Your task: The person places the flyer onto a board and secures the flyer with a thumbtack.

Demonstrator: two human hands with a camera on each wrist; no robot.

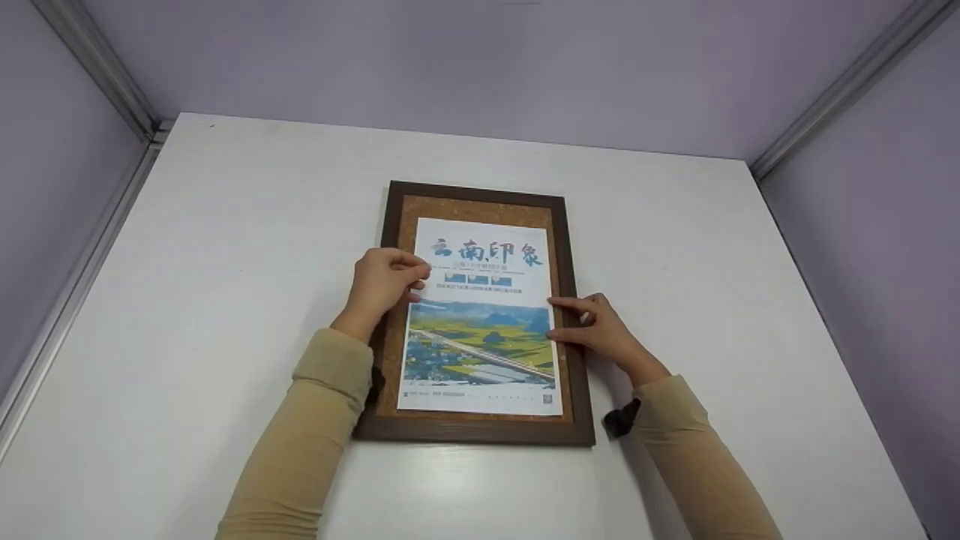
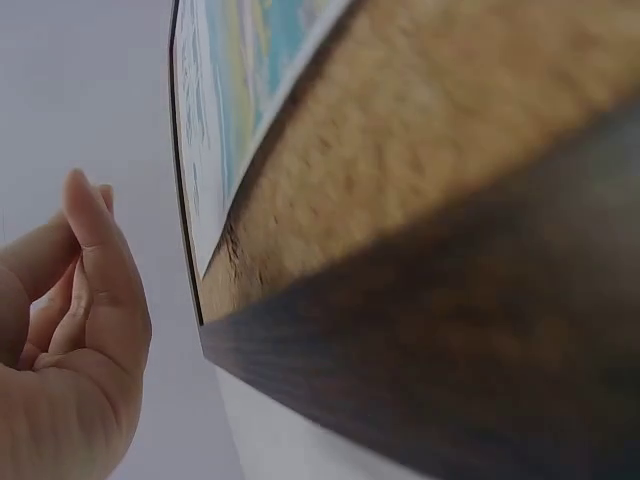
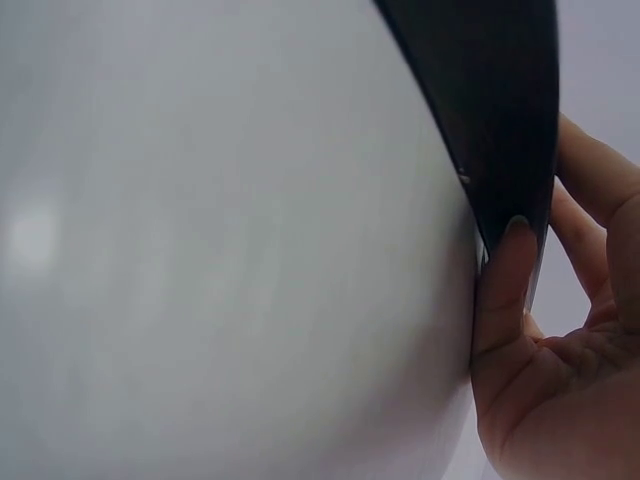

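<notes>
Lay flat near the middle of the white table [image 1: 225, 247], a little toward its far edge: a dark wooden frame [image 1: 480, 431] with a cork board [image 1: 480, 208] inside it. Rested on the cork, long side running from near edge to far edge: a printed poster [image 1: 480, 330], with blue brush lettering above and a landscape of fields and a road below. Left a band of bare cork all round the sheet.

At the poster's left edge, about a third of the way down from its far end: the left hand [image 1: 384, 281], fingers curled in, fingertips and thumb bunched at the paper's margin. Cannot tell whether paper was actually pinched between them; seen from the left wrist, only loosely curled fingers [image 2: 95, 240] beside the cork and frame corner, nothing plainly gripped.

At the poster's right edge, roughly halfway along: the right hand [image 1: 600, 330], forefinger stretched out with its tip touching the sheet's margin, thumb lower down touching the same edge. Seen from the right wrist, thumb [image 3: 505, 290] pressed straight against the frame's dark outer side, other fingers relaxed behind it. Held nothing enclosed.

Covered both forearms: tan sleeves [image 1: 315, 420]. Enclosed the table on three sides: pale lilac walls [image 1: 480, 67], with metal strips in the corners.
</notes>
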